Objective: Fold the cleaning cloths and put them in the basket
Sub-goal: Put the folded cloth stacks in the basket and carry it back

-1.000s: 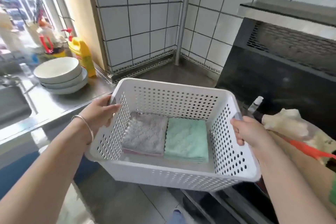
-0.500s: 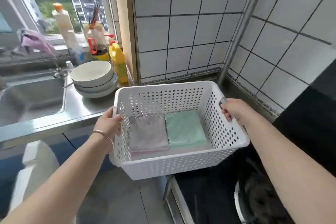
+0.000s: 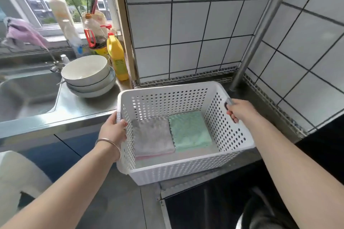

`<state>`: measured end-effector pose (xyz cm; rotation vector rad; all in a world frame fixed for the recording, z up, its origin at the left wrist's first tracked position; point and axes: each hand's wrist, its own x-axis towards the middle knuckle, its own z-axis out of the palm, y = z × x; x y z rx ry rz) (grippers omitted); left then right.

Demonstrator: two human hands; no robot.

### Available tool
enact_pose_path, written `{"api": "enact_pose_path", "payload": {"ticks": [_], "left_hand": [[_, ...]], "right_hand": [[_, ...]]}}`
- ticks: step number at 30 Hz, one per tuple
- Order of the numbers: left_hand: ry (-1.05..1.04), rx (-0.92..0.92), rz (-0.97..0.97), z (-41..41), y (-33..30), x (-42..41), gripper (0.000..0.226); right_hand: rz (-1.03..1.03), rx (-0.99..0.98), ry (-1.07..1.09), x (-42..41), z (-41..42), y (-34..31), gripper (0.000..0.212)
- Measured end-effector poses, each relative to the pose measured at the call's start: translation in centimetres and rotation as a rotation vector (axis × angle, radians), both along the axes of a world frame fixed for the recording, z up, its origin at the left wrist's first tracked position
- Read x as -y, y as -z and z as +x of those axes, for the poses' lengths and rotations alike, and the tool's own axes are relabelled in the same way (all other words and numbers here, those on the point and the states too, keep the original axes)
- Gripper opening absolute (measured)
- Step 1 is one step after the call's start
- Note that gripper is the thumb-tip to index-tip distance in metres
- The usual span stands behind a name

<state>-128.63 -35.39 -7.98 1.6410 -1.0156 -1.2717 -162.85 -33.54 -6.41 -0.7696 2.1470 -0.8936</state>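
A white perforated plastic basket (image 3: 178, 170) is held over the corner of the counter, close to the tiled wall. Inside lie two folded cloths side by side: a grey one (image 3: 151, 137) on the left, with a pink edge showing under it, and a mint green one (image 3: 189, 130) on the right. My left hand (image 3: 113, 129) grips the basket's left rim, a bangle on its wrist. My right hand (image 3: 240, 110) holds the handle slot in the right wall, fingers curled through it.
Stacked bowls (image 3: 87, 75) and a yellow bottle (image 3: 117, 57) stand left of the basket, beside a steel sink (image 3: 28, 91). A metal pipe (image 3: 256, 35) runs down the tiled corner. A black stove top (image 3: 214, 202) lies below right. A purple cloth (image 3: 20, 33) hangs on the tap.
Both hands carried the basket leftward and away from the stove toward the tiled corner. It now sits lower and nearer the counter. The cloths inside stayed in place.
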Motion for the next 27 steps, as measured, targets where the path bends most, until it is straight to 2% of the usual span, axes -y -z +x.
{"api": "enact_pose_path", "payload": {"ticks": [3,6,9,13,18,27], "left_hand": [[-0.015,-0.003,0.001,-0.7,0.5,0.6,0.033],[-0.001,0.007,0.002,-1.9,0.9,1.3,0.034],[0.005,0.002,0.005,-3.9,1.0,2.1,0.035],[-0.016,-0.035,-0.005,-6.8,1.2,3.0,0.037],[-0.046,-0.022,0.027,-10.0,1.8,4.1,0.047],[-0.001,-0.034,-0.013,-13.4,1.6,5.9,0.039]], "right_hand": [[-0.035,-0.025,-0.038,0.2,-0.8,0.3,0.027],[-0.074,-0.196,-0.084,-0.1,-2.2,0.6,0.024],[0.012,-0.386,-0.112,-1.0,-4.0,0.8,0.023],[0.139,-0.495,-0.083,-2.1,-6.2,1.4,0.025],[0.176,-0.519,-0.012,-2.7,-8.5,1.4,0.025],[0.187,-0.495,0.035,-2.3,-11.3,1.7,0.031]]}}
